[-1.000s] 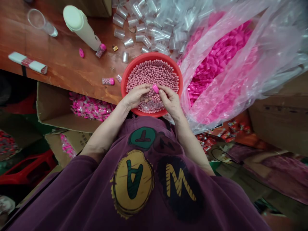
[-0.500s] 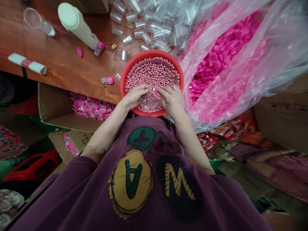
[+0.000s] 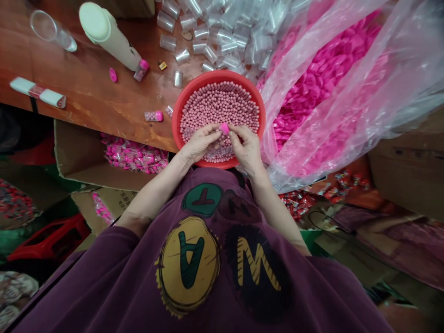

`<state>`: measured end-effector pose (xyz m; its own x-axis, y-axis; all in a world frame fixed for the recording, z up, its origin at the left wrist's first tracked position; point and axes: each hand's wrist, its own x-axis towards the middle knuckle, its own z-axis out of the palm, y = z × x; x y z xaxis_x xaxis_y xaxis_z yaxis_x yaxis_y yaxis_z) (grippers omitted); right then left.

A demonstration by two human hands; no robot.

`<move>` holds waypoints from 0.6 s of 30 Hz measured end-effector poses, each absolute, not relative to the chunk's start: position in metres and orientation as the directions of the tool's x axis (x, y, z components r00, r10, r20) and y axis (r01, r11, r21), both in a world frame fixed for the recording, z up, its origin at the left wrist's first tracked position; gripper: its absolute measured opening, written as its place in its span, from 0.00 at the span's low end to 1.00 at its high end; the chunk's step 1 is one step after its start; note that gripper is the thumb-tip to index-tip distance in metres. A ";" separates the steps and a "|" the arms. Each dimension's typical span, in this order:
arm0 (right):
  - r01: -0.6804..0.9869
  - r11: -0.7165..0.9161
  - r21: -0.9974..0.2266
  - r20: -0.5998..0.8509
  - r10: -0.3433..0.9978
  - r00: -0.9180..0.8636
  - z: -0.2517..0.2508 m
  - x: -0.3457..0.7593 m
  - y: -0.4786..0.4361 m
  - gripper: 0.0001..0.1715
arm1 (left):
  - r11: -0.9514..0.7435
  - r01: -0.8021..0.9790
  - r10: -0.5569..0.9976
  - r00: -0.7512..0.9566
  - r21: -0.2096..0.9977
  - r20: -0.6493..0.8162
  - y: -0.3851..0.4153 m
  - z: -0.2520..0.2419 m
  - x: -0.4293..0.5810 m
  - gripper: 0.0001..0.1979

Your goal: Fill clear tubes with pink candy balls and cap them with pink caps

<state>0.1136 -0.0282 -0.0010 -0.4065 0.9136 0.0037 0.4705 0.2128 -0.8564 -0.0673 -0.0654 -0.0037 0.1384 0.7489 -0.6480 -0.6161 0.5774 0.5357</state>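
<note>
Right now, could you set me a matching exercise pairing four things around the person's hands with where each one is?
Things:
1. pink cap
2. red bowl
3. clear plastic bag
4. capped vial

Places:
A. lying on the wooden table, left of the bowl
B. pinched between the fingertips of both hands
C. right of the bowl, full of pink caps
D. at the table edge, filled with pink beads

Pairs: 1-B, 2-D, 3-C, 4-A

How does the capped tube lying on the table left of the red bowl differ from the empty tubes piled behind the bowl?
The capped tube holds pink balls and wears a pink cap; the empty tubes show nothing inside and no caps. The capped tube lies alone near the table edge; the empty tubes lie heaped together beyond the red bowl. Both are small clear tubes lying on the wooden table.
</note>
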 end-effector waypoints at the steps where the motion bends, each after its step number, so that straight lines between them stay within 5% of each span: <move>1: 0.463 0.208 -0.862 -0.002 0.911 -0.412 -0.002 0.115 -0.029 0.23 | 0.573 -0.619 0.754 0.141 0.537 -0.642 -0.067 -0.004 -0.067 0.11; 13: 0.480 0.275 -0.833 -0.082 0.796 -0.599 0.023 0.128 -0.020 0.20 | 0.575 -0.341 0.806 0.076 0.744 -0.588 -0.054 0.020 -0.070 0.03; 18: 0.398 0.027 -0.917 -0.109 0.943 -0.315 -0.004 0.120 -0.042 0.29 | 0.553 -0.434 0.797 0.026 0.711 -0.604 -0.057 0.015 -0.070 0.09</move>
